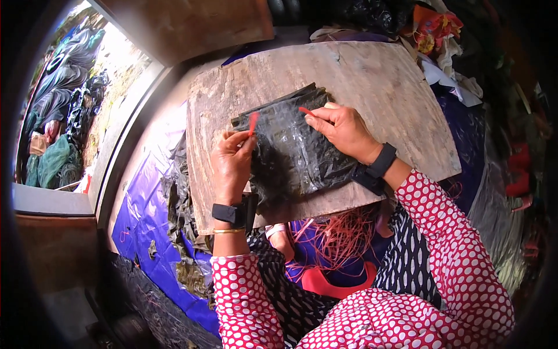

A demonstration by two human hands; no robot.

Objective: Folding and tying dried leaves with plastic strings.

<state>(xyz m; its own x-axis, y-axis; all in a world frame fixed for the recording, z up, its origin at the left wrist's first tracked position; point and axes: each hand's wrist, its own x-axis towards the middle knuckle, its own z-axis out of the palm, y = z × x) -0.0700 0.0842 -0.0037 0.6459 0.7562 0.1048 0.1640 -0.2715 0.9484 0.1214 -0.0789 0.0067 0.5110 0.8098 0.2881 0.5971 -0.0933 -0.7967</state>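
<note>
A flat stack of dark, creased, shiny sheets (299, 154) lies on a worn wooden board (383, 81). I cannot make out what the sheets are made of. Above its left edge, my left hand (229, 163) is closed in a pinch on a short red strip end (253, 121) that sticks up past the fingertips. Over the stack's upper right side, my right hand (349, 134) pinches another red strip end (306, 111) between thumb and forefinger. Whether both ends belong to one strip cannot be seen.
Below the board's near edge lies a tangle of thin red strips (343, 238), with a curved red plastic piece (340, 289) nearby. Blue sheeting (148, 232) with dark scraps covers the floor at left. Nets (64, 104) show through an opening. Crumpled bags (436, 29) sit at far right.
</note>
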